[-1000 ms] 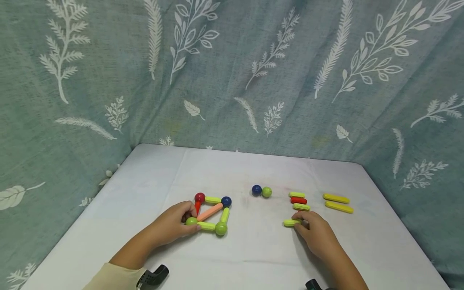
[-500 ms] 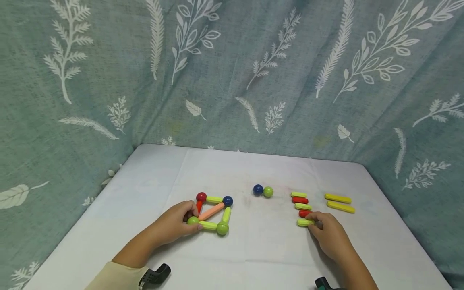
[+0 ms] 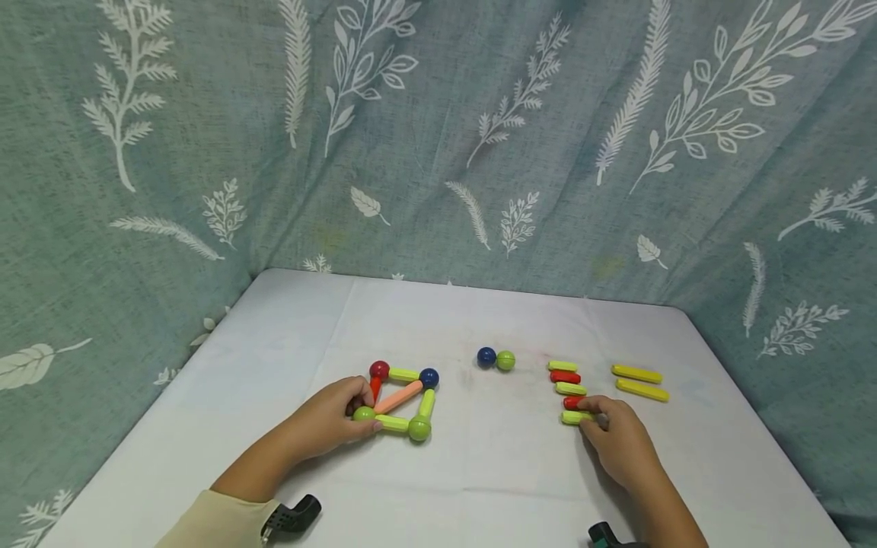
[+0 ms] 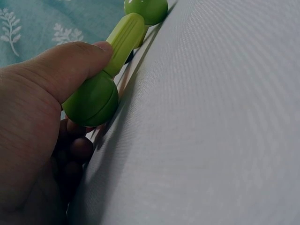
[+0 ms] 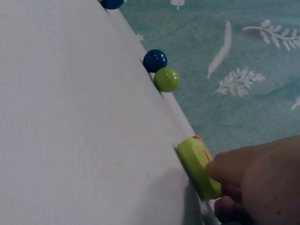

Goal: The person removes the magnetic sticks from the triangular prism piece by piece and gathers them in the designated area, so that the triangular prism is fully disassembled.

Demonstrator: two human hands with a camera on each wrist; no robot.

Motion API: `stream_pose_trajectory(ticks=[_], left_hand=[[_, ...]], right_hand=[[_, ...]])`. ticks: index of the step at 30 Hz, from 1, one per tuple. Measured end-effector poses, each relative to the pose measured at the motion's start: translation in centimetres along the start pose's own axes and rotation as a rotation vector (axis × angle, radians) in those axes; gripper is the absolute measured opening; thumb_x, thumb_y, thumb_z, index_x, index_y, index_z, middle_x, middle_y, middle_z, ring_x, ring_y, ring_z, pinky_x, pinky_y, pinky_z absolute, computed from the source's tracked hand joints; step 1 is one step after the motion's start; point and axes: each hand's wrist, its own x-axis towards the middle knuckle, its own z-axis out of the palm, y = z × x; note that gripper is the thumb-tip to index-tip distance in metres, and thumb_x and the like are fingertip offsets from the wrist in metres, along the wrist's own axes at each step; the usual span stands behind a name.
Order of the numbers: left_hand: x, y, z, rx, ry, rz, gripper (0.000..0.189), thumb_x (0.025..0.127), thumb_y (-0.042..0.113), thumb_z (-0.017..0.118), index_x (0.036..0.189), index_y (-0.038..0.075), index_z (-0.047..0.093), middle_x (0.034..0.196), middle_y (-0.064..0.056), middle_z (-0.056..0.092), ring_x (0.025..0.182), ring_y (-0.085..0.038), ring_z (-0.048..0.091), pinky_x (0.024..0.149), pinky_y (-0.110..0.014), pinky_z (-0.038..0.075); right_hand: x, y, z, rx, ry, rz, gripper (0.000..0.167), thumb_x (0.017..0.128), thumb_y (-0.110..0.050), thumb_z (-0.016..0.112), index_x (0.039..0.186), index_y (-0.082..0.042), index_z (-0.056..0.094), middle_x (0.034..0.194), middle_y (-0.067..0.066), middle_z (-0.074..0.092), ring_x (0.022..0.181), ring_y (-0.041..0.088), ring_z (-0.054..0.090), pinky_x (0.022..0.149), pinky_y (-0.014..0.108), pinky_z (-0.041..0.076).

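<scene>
On the table's left half lies a four-sided frame of toy building rods and balls. It has a red ball, a blue ball, two green balls, and a peach rod running across as a diagonal. My left hand holds its near left corner, fingers around the green ball and thumb along the lime rod. To the right, my right hand pinches a short lime rod at the near end of a column of short rods. That rod's right end is hidden by the fingers.
Beyond the held rod, short lime and red rods lie in a column. Two longer yellow rods lie right of it. A loose blue ball touches a green ball mid-table. A leaf-patterned curtain surrounds the white table.
My right hand has slid the lime rod to the right, under the red rod at the column's near end, and now stays there. The left hand keeps its hold on the frame.
</scene>
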Motion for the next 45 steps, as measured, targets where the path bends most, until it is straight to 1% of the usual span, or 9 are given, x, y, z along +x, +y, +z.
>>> stream_pose_trajectory(ticks=[2,4,8,12,18,27,33,39,45], left_hand=[[0.0,0.0,0.0,-0.004,0.0,-0.002,0.038,0.085,0.034,0.089,0.099,0.02,0.057,0.089,0.002,0.056,0.083,-0.015,0.052,0.068,-0.027,0.046],[0.0,0.0,0.0,-0.004,0.0,0.003,0.038,0.085,0.034,0.088,0.099,0.02,0.057,0.089,0.002,0.056,0.082,-0.015,0.052,0.067,-0.027,0.046],[0.1,0.0,0.0,0.002,-0.001,0.015,0.038,0.085,0.036,0.088,0.099,0.02,0.057,0.088,0.002,0.056,0.082,-0.015,0.052,0.067,-0.027,0.046],[0.2,-0.1,0.0,0.002,-0.002,0.008,0.037,0.085,0.035,0.088,0.099,0.02,0.057,0.089,0.002,0.056,0.083,-0.015,0.052,0.068,-0.027,0.046],[0.2,-0.1,0.1,-0.003,-0.005,0.006,0.037,0.085,0.034,0.088,0.099,0.02,0.057,0.089,0.001,0.056,0.083,-0.016,0.052,0.068,-0.027,0.046],[0.3,-0.3,0.3,-0.009,-0.009,0.008,0.037,0.086,0.035,0.088,0.099,0.02,0.057,0.089,0.002,0.056,0.083,-0.016,0.053,0.068,-0.028,0.046],[0.2,-0.4,0.0,-0.009,-0.006,0.022,0.037,0.086,0.035,0.088,0.099,0.02,0.057,0.09,0.002,0.056,0.083,-0.016,0.053,0.069,-0.027,0.046],[0.0,-0.4,-0.1,-0.013,-0.015,0.017,0.037,0.086,0.035,0.088,0.099,0.02,0.056,0.089,0.002,0.056,0.083,-0.016,0.052,0.068,-0.027,0.046],[0.0,-0.3,-0.2,0.01,-0.013,0.017,0.038,0.085,0.037,0.088,0.1,0.021,0.056,0.09,0.003,0.056,0.084,-0.015,0.052,0.069,-0.027,0.046]], right_hand=[[-0.2,-0.2,0.0,0.01,0.018,-0.001,0.032,0.102,-0.018,0.066,0.133,-0.012,0.065,0.141,0.017,0.057,0.132,0.039,0.052,0.105,0.063,0.046],[-0.3,-0.5,-0.1,0.016,0.039,-0.01,0.03,0.102,-0.019,0.065,0.132,-0.014,0.065,0.137,0.014,0.059,0.118,0.033,0.057,0.093,0.053,0.052],[-0.7,-1.4,0.2,0.054,0.058,-0.049,0.025,0.102,-0.018,0.066,0.127,-0.015,0.068,0.129,0.009,0.062,0.098,0.023,0.057,0.079,0.037,0.05],[-1.1,-2.6,1.1,0.107,0.019,-0.101,0.026,0.101,-0.015,0.068,0.127,-0.016,0.069,0.127,0.007,0.064,0.095,0.02,0.06,0.082,0.034,0.052],[-1.7,-4.3,2.5,0.129,-0.068,-0.15,0.025,0.098,-0.016,0.073,0.121,-0.023,0.071,0.119,-0.001,0.067,0.081,0.017,0.057,0.068,0.029,0.05],[-2.0,-6.7,4.4,-0.004,-0.257,-0.372,0.022,0.097,-0.019,0.073,0.115,-0.03,0.072,0.112,-0.014,0.064,0.09,0.01,0.057,0.082,0.029,0.05],[-1.2,-9.1,5.4,-0.059,-0.369,-0.446,0.024,0.098,-0.021,0.073,0.119,-0.03,0.071,0.115,-0.013,0.063,0.095,0.01,0.057,0.086,0.032,0.051],[-0.8,-11.4,6.4,-0.086,-0.392,-0.518,0.034,0.098,-0.022,0.075,0.13,-0.029,0.067,0.128,-0.011,0.061,0.097,0.009,0.056,0.086,0.033,0.051],[-0.2,-12.9,7.4,-0.064,-0.369,-0.566,0.05,0.099,-0.021,0.074,0.145,-0.03,0.058,0.144,-0.011,0.056,0.093,0.008,0.057,0.086,0.03,0.051]])
